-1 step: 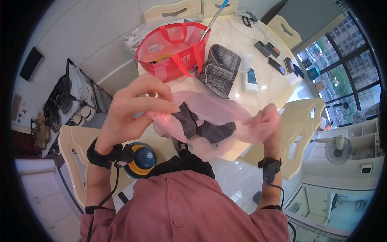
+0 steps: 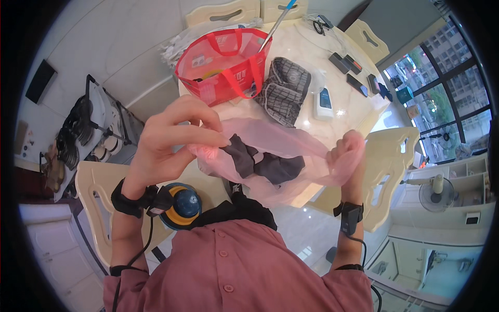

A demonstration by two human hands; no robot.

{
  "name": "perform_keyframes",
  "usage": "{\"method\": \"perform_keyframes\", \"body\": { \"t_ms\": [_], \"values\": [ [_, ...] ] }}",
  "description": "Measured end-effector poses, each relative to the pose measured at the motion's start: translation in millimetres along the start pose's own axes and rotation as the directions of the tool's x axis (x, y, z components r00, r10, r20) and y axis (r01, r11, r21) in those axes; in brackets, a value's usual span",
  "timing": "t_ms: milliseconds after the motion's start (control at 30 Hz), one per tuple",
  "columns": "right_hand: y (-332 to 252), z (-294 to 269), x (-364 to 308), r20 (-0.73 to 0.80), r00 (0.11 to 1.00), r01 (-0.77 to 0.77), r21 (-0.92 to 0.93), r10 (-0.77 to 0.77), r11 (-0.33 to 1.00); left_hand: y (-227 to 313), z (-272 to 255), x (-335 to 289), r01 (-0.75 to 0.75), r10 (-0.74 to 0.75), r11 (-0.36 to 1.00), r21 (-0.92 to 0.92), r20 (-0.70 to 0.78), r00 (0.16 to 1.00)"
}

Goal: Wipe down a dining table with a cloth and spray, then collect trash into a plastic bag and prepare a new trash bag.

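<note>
From my remote post I count one pink plastic bag [image 2: 275, 131], held before the wearer's torso at the near edge of the surface [image 2: 353, 118]; contact with that surface cannot be confirmed. Its mouth faces up toward the camera; its long axis runs left to right between the hands. Inside lies dark grey cloth [image 2: 282, 167] in two visible lobes; whether one piece or two, I cannot tell.

Hands: two. The left hand [image 2: 169, 136] pinches the left rim between thumb and fingers. The right hand [image 2: 347, 152] is curled closed on the right end, film drawn over its fingers.

Beyond the bag: one red tote [image 2: 215, 86], one grey checked fabric item [image 2: 285, 88] just beside it, one white bottle [image 2: 323, 106]. Around the surface: five cream chairs [image 2: 397, 156].
</note>
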State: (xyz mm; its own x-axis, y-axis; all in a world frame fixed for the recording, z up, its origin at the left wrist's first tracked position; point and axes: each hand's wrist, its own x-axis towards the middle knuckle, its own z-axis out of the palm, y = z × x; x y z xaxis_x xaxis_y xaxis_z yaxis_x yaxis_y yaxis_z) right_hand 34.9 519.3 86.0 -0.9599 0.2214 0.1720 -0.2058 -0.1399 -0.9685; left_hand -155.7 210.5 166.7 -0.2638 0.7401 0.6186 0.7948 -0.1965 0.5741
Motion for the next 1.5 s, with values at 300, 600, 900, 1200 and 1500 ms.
{"method": "perform_keyframes", "body": {
  "t_ms": [300,600,900,1200,1500],
  "values": [
    [-34,61,30,-0.144,0.932,-0.199,0.565,0.333,0.801,6,9,14,0.011,-0.012,1.0,0.013,0.029,0.999],
    [-22,92,36,0.11,0.963,-0.227,-0.172,0.248,0.958,-6,58,44,-0.162,0.163,0.987,-0.016,0.126,0.979],
    [-9,80,30,0.231,0.944,-0.162,-0.292,0.234,0.943,-3,53,40,-0.016,0.022,0.998,0.054,-0.102,0.995],
    [25,93,38,0.383,0.924,0.205,-0.445,-0.021,0.872,10,85,47,0.12,-0.09,0.977,-0.175,0.172,0.981],
    [24,68,45,0.459,0.825,-0.521,0.39,0.331,0.759,-24,62,45,0.25,-0.26,0.965,0.077,0.386,0.885]
  ]
}}
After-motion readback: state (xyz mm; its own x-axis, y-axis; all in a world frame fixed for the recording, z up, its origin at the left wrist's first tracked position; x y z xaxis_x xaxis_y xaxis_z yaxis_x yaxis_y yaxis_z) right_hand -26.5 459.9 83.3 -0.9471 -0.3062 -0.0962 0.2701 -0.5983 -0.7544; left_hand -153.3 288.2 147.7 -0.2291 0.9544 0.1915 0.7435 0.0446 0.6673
